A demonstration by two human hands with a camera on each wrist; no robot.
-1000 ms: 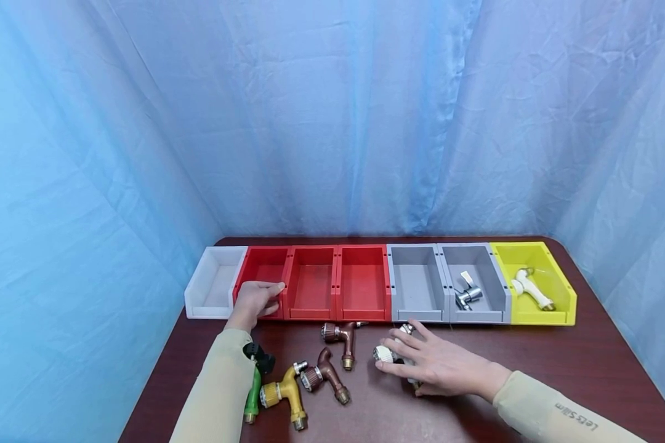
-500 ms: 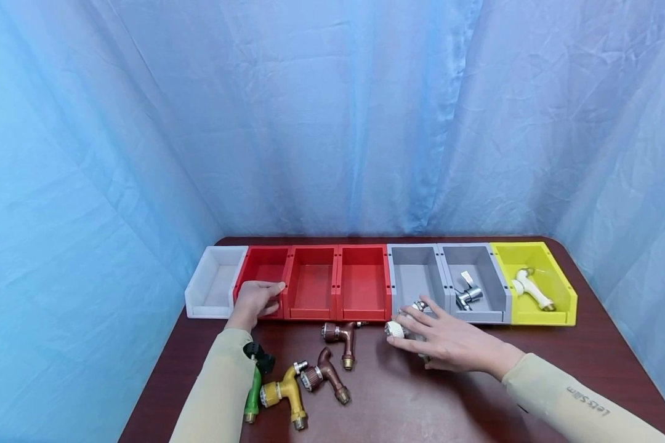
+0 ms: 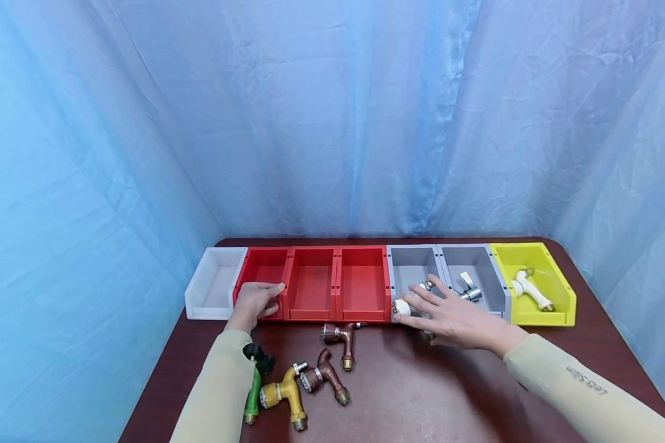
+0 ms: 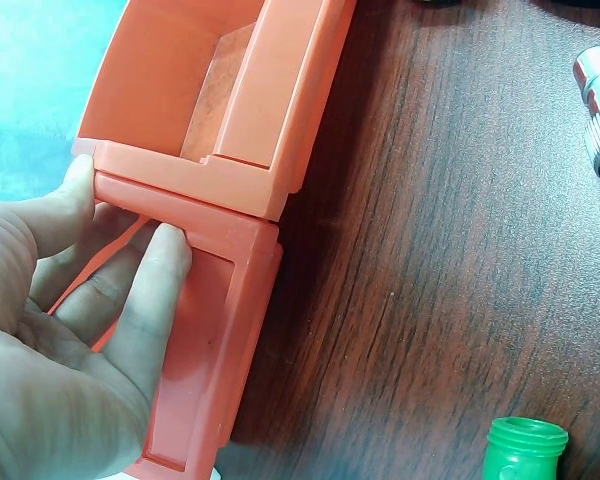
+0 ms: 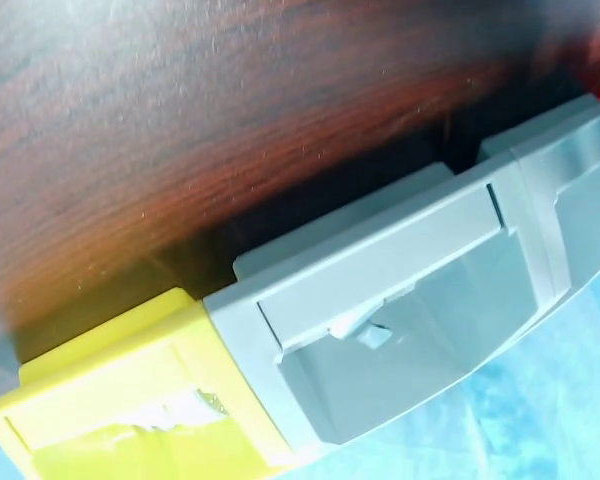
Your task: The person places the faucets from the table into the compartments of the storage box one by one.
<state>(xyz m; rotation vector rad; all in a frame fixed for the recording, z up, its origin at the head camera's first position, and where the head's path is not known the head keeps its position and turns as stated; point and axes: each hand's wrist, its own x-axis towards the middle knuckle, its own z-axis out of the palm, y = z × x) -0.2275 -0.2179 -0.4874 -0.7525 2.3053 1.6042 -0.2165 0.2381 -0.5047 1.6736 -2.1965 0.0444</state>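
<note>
My right hand (image 3: 449, 317) grips a white tap (image 3: 403, 308) with a ribbed knob and chrome spout tip, held over the front of the left grey bin (image 3: 412, 258). Much of the tap is hidden under the fingers. My left hand (image 3: 253, 303) pinches the side wall of the leftmost red bin (image 4: 195, 390), where it meets the neighbouring red bin (image 4: 170, 80). In the left wrist view the thumb lies on the rim and the fingers reach inside. The right wrist view shows neither the hand nor its tap.
A chrome tap (image 3: 471, 295) lies in the right grey bin (image 5: 380, 260), another white tap (image 3: 532, 289) in the yellow bin (image 3: 565, 289). On the table are two brown taps (image 3: 347, 344) (image 3: 327, 375), a yellow tap (image 3: 289, 394) and a green tap (image 3: 252, 397). A white bin (image 3: 199, 295) ends the row.
My right hand has lifted the white tap from the table and carried it forward to the left grey bin. My left hand has stayed on the red bin.
</note>
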